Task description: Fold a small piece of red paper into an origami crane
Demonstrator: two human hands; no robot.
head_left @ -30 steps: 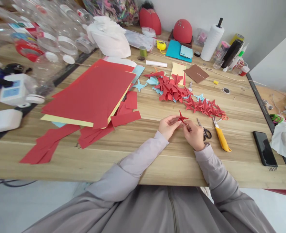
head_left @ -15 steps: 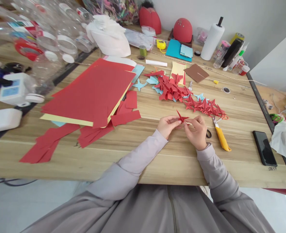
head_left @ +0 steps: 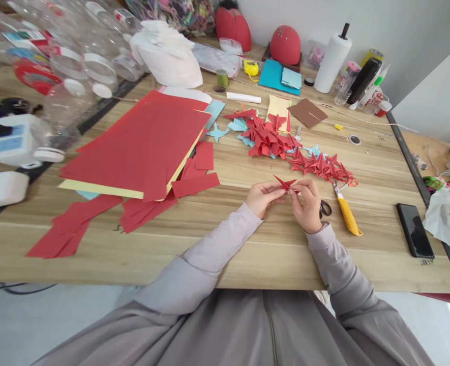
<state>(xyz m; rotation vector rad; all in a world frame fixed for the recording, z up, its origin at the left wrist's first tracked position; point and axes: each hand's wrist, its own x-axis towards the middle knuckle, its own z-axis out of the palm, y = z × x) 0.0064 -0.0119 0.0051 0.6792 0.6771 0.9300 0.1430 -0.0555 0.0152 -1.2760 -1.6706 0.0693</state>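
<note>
Between my hands is a small folded red paper star, its points sticking up and outward. My left hand pinches it from the left, and my right hand grips it from the right with thumb and fingertips. Just beyond lie a row of folded red paper stars and a heap of red paper pieces mixed with light blue ones. A light blue paper star rests apart on the left. Close to my right hand are black-handled scissors, partly hidden, and a yellow-handled cutter.
Red paper sheets are stacked at left, with cut red strips before them. A phone lies at right. Along the back stand a white bottle, blue paper and a tape measure. Plastic bottles crowd the back left.
The red star's upright point now leans further left. My right hand has shifted slightly left, showing more of the black scissor handles. The whole view has moved slightly.
</note>
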